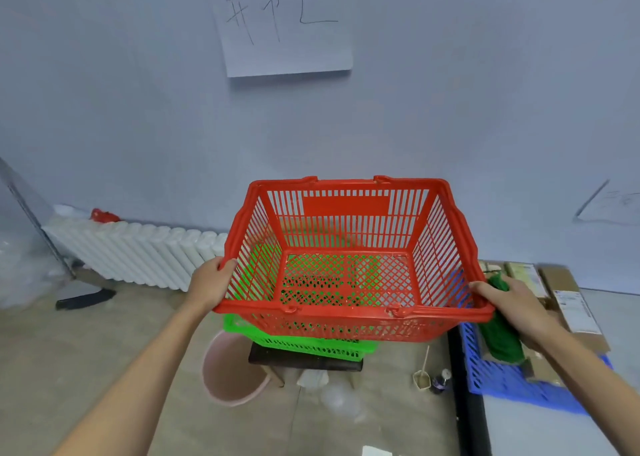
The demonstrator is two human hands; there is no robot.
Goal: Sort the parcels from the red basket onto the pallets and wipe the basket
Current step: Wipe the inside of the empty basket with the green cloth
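The red slatted plastic basket (349, 258) hangs in the air above a green plastic basket (304, 346) on a dark stool, with nothing inside it. The left hand (211, 282) curls its fingers (227, 265) over the left rim. The right hand (509, 299) grips the right rim with a green cloth (500, 338) bunched in its palm.

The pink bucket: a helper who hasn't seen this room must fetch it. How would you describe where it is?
Find the red basket held up in both hands; under it a green basket sits on a dark stool. The pink bucket stands on the floor at the stool's left, the only round, solid-walled container there.
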